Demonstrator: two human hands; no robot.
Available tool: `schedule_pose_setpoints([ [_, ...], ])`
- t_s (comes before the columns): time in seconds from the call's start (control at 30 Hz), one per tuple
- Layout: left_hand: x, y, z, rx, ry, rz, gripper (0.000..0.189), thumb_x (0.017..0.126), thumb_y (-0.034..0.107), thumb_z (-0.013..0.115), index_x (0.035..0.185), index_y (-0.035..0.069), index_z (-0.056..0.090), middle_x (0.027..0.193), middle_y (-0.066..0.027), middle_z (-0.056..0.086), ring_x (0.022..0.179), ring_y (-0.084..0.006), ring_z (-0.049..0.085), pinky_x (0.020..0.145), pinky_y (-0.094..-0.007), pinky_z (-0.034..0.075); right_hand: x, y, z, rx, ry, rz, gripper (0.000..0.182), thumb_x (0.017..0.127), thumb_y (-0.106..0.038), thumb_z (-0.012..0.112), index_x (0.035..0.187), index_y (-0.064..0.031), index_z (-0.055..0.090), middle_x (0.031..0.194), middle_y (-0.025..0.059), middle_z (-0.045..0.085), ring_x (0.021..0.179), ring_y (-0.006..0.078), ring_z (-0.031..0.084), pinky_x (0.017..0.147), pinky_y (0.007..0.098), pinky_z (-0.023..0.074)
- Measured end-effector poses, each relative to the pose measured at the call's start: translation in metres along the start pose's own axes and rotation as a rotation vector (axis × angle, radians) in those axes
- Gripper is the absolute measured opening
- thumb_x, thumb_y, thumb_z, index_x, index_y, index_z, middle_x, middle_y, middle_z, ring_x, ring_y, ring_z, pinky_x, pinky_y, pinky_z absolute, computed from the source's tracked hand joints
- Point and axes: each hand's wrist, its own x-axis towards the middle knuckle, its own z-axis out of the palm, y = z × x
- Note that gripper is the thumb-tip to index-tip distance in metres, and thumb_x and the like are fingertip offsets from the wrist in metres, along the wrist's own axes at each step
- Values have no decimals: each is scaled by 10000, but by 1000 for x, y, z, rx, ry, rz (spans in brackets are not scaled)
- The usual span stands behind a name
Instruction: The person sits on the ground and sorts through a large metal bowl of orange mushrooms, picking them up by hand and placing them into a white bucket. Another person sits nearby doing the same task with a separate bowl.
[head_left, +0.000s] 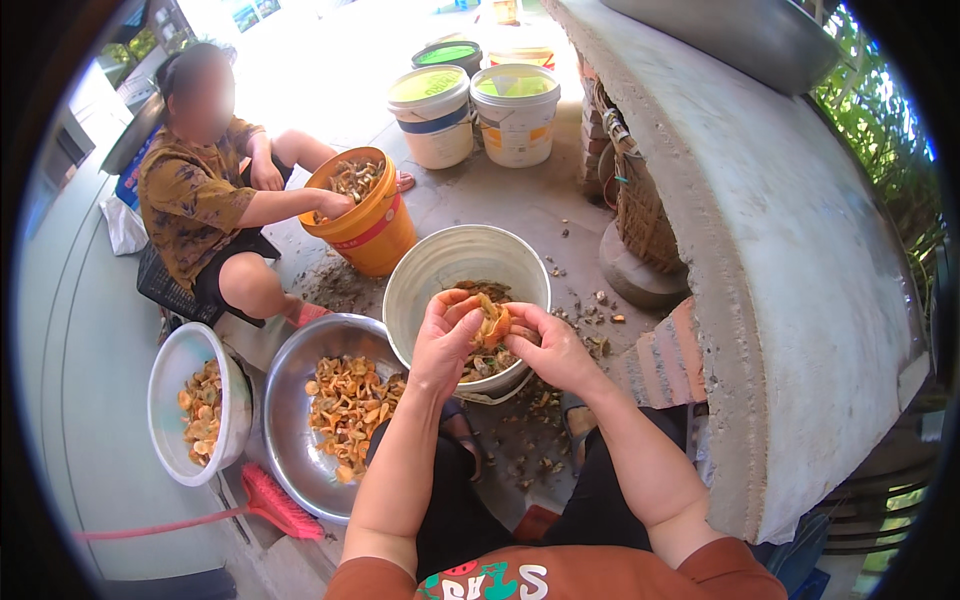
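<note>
Between my two hands is an orange-brown mushroom (493, 324), held over a white plastic bucket (439, 262). My left hand (444, 337) grips its left side with thumb and fingers. From the right, the fingertips and thumb of my right hand (551, 345) pinch its cap. Inside the bucket lie more mushrooms and dirty scraps (487, 366), partly hidden by my hands. To the left, a wide stainless steel basin (289, 442) holds many orange mushrooms (352, 409).
A white plastic basin (166, 427) of mushrooms and a pink broom (281, 506) are at left. Across from me, a seated person (195, 172) reaches into an orange bucket (367, 240). A concrete slab (795, 300) edges my right side. Lidded buckets (517, 120) stand behind; debris litters the floor.
</note>
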Motion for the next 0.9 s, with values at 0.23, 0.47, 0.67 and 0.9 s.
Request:
schedule_pose_setpoints([
  [0.23,13,-10,-25,88,119,-179,291,900,105,602,1176,54,523,1008,-69,601,903,-166,610,773,-293,518,3,6,-4,-162,164,49,343,891,-129,554,1207,1,524,971,95,663,861,140,622,774,286,492],
  [0.47,19,-12,-35,-281,196,-235,341,905,22,546,1232,49,455,1070,-120,581,960,-253,614,809,-365,547,8,-1,-2,44,291,223,520,920,-95,480,1421,-117,343,824,38,607,572,63,542,550,220,451],
  [0.67,19,-10,-28,-101,163,-120,272,895,5,561,1158,38,500,1023,-95,602,908,-216,628,774,-341,559,11,-2,2,71,296,192,546,935,-72,432,1452,-190,300,720,-1,537,512,56,524,494,217,448],
  [0.9,16,-1,-23,-229,75,-266,239,917,42,547,1150,22,496,1029,-89,604,907,-200,635,770,-345,563,11,-6,6,103,291,225,517,947,-83,413,1445,-186,320,753,15,547,488,61,521,475,220,450],
])
